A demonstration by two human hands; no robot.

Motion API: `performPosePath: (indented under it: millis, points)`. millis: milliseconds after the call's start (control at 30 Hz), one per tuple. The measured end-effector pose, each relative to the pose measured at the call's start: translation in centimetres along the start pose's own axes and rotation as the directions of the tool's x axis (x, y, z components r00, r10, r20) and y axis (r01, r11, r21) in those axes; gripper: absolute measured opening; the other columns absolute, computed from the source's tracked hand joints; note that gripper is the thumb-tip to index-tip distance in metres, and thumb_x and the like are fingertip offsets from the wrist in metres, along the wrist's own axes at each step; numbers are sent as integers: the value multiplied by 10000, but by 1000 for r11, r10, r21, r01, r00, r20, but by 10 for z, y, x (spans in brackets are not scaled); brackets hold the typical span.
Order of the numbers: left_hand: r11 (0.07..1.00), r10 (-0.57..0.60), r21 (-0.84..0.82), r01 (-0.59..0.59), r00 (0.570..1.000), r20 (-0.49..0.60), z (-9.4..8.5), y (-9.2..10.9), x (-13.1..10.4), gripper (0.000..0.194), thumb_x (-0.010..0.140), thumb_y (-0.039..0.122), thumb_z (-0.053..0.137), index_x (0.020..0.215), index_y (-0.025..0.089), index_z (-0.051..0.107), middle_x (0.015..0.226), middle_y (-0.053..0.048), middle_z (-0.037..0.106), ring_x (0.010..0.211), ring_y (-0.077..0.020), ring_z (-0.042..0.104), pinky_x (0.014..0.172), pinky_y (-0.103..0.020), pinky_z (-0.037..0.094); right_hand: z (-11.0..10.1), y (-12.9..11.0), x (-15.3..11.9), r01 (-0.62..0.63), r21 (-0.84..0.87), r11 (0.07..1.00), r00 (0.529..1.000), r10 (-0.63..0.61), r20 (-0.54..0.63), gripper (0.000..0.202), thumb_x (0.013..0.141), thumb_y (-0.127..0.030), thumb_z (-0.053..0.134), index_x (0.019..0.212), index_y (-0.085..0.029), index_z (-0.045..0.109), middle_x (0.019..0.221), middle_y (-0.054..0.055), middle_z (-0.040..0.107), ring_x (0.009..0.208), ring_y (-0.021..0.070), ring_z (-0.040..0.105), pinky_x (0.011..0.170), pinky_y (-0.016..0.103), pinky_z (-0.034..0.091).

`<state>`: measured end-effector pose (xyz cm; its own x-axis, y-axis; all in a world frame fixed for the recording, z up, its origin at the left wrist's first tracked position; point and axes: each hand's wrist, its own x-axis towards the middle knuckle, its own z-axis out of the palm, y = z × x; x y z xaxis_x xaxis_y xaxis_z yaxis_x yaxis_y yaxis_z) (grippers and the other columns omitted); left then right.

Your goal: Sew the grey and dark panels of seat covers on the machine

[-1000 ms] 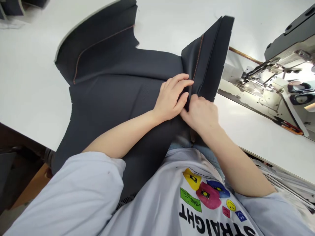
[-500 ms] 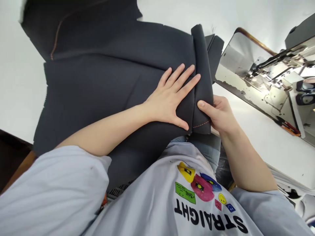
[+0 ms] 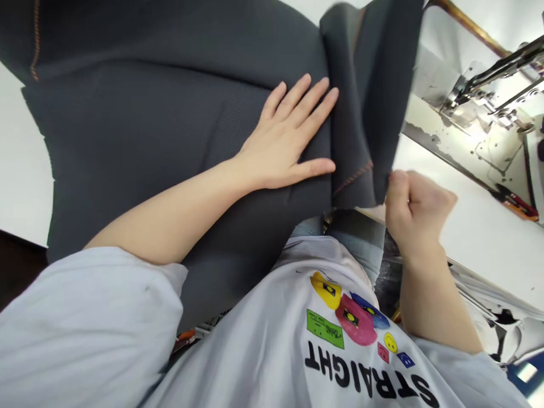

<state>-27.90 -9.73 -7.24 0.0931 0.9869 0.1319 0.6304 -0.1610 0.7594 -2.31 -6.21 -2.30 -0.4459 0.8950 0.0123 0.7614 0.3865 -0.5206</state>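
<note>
A large dark grey fabric piece (image 3: 161,119) with orange stitching near its upper left covers much of the view. My left hand (image 3: 291,136) lies flat on it with fingers spread, the fingertips beside a fold. Right of those fingertips the folded flap (image 3: 352,124) stands partly lifted, showing a short orange stitch line near its lower edge. My right hand (image 3: 416,207) is closed on the flap's lower right edge, thumb on top.
A sewing machine (image 3: 488,107) with metal parts stands at the upper right. Red-handled snips (image 3: 516,203) lie beside it. The white table (image 3: 476,226) shows on the right and at the far left.
My right hand has moved right and pulled the flap's edge outward, opening the fold wider. My left hand stays flat on the fabric, slightly higher in view. The view has shifted.
</note>
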Motion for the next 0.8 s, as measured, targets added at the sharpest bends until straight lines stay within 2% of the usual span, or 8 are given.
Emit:
performPosePath:
  millis: [167, 333, 400, 500, 567, 667, 733, 800]
  points:
    - [1000, 9, -6, -9, 999, -51, 1, -8, 2, 801, 731, 762, 697, 1435, 411, 544, 1598, 56, 414, 1559, -369, 198, 1334, -517, 11, 5, -12, -43, 22, 62, 998, 926, -44, 375, 603, 966, -683, 366, 924, -195, 716, 763, 72, 725, 624, 200, 656, 626, 343, 519]
    - [1000, 13, 19, -12, 998, -60, 10, -5, 1, 893, 784, 837, 560, 1515, 333, 457, 1618, -29, 390, 1553, -389, 205, 1309, -563, 9, 44, -29, -8, -17, -185, 983, 994, 36, 101, 575, 873, -693, 548, 966, -154, 724, 1074, 222, 705, 1127, 408, 630, 929, 536, 526]
    - [1000, 19, 24, -18, 997, -71, 13, -1, -1, 947, 803, 875, 473, 1548, 293, 400, 1638, -64, 352, 1551, -393, 207, 1295, -580, 26, 55, -32, 10, -15, -93, 996, 1000, 17, 14, 512, 896, -618, 561, 1083, -166, 709, 1220, 221, 668, 1275, 407, 555, 1036, 557, 480]
    - [999, 11, 37, -7, 994, -109, 13, 6, -6, 961, 849, 888, 320, 1577, 260, 321, 1662, -91, 295, 1556, -360, 208, 1290, -542, 90, 63, -33, 22, -8, 257, 966, 999, 21, -49, 494, 943, -589, 499, 1144, -183, 696, 1206, 175, 689, 1309, 341, 562, 1073, 509, 490]
    - [999, 9, 43, -2, 987, -160, 9, 7, -8, 931, 901, 844, 211, 1580, 214, 301, 1655, -114, 303, 1551, -324, 231, 1284, -503, 146, 65, -34, 21, -30, 513, 858, 997, 59, -40, 529, 934, -628, 504, 1188, -200, 685, 1188, 136, 704, 1305, 307, 578, 1050, 487, 526]
    - [998, -5, 66, 17, 983, -183, 3, 2, -8, 900, 930, 804, 150, 1564, 192, 334, 1632, -105, 351, 1522, -310, 279, 1268, -505, 187, 65, -36, 16, -176, 802, 571, 980, 174, 91, 549, 852, -639, 636, 1208, -224, 686, 1187, 91, 719, 1241, 289, 633, 980, 481, 587]
    - [994, -31, 95, 44, 990, -139, 1, -3, -7, 898, 912, 828, 152, 1541, 232, 388, 1634, -62, 354, 1511, -320, 283, 1261, -532, 184, 62, -36, 15, -293, 889, 352, 947, 236, 218, 533, 761, -574, 764, 1157, -222, 711, 1185, 73, 732, 1199, 291, 661, 976, 475, 599]
    - [989, -62, 125, 73, 994, -89, 1, -7, -6, 934, 884, 859, 134, 1522, 244, 431, 1644, -41, 337, 1510, -325, 272, 1255, -543, 179, 59, -33, 15, -359, 908, 215, 917, 265, 300, 524, 680, -494, 854, 1113, -226, 728, 1195, 56, 739, 1216, 296, 654, 1024, 476, 578]
